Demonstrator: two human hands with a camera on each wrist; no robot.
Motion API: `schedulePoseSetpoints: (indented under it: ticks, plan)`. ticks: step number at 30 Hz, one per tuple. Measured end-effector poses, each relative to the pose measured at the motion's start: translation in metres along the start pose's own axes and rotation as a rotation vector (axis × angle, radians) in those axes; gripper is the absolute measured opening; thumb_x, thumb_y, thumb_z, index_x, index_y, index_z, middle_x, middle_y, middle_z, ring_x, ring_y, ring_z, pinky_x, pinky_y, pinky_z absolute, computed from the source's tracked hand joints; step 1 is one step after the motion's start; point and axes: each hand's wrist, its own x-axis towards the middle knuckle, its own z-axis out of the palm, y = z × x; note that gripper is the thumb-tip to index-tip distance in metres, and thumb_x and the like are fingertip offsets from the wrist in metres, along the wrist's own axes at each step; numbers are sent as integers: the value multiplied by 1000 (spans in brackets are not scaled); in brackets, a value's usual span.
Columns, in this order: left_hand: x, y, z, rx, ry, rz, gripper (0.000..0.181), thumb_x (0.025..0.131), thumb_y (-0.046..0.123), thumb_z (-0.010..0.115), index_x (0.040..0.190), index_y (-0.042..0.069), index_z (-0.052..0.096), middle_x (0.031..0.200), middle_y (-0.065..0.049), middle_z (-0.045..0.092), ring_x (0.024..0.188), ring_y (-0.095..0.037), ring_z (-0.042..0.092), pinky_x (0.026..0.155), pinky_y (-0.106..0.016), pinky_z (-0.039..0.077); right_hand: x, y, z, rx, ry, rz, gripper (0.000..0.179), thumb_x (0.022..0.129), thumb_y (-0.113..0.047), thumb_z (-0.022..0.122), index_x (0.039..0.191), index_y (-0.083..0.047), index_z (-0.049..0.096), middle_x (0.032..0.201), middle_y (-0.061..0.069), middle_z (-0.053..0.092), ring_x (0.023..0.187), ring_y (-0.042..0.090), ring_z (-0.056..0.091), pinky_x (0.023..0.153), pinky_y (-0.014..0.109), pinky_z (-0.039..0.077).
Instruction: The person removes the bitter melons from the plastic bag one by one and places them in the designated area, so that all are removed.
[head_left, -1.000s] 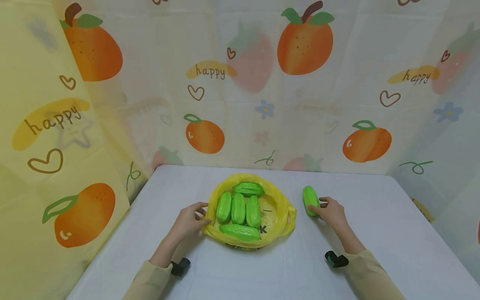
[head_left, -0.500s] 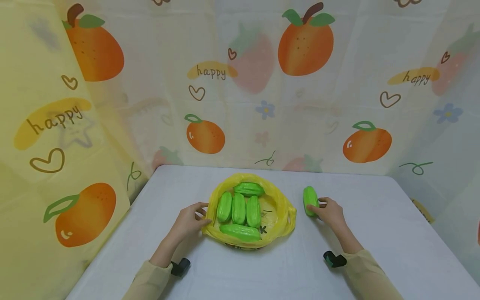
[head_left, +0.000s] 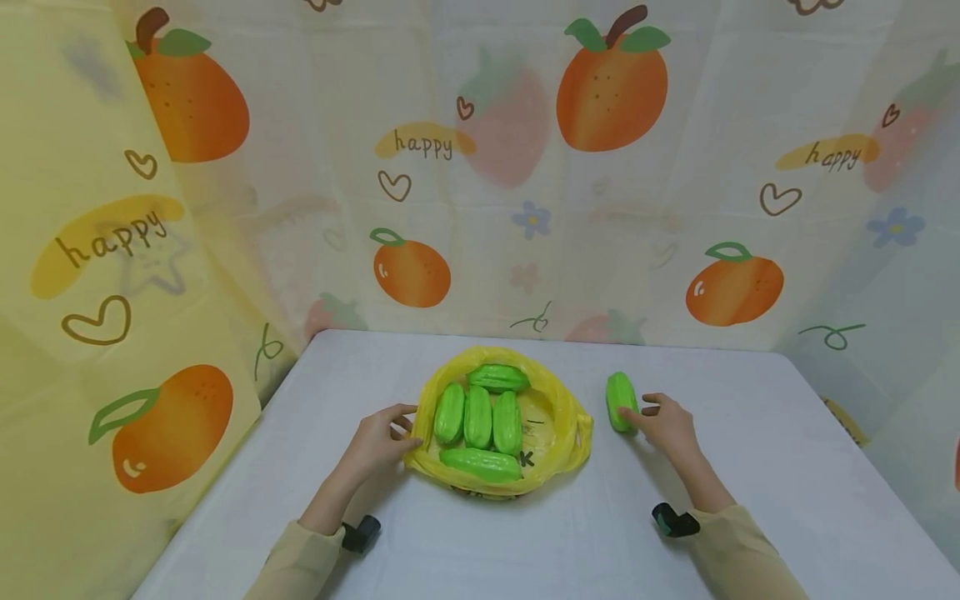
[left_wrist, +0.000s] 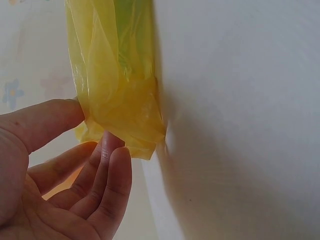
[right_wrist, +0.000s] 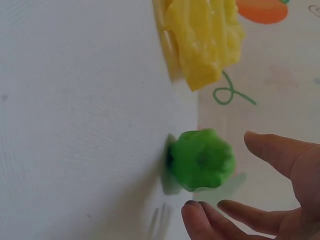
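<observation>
A ribbed green gourd (head_left: 619,394) lies beside a yellow bag (head_left: 558,408) holding five more (head_left: 477,417).

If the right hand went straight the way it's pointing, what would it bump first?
Probably the green, ribbed, cucumber-shaped thing lying outside the yellow plastic bag; exactly how close is unclear.

2 forearms (head_left: 330,500) reach forward, well apart, angled inward. The left hand (head_left: 381,437) curves its fingers (left_wrist: 115,182) toward the thumb (left_wrist: 47,120); the right hand (head_left: 670,427) has thumb and fingers spread apart.
</observation>
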Motion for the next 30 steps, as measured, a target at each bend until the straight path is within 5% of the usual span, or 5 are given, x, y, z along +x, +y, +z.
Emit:
schedulePoseSetpoints:
  ticks: [15, 30]
  plan:
    - [-1, 1, -1, -3, 1, 17, 50, 76, 15, 77, 123, 9, 61, 95, -5, 67, 77, -16, 63, 66, -32, 52, -24, -18, -19, 48, 26, -62, 65, 89, -43, 62, 134, 1, 47, 125, 26, 58, 115, 40, 55, 88, 47, 50]
    - [-1, 3, -2, 2, 6, 14, 51, 76, 14, 77, 123, 8, 61, 94, -5, 67, 77, -16, 62, 66, -32, 51, -40, -53, -10, 133, 61, -150, 53, 87, -38, 67, 128, -6, 56, 117, 18, 65, 108, 35, 62, 81, 39, 55]
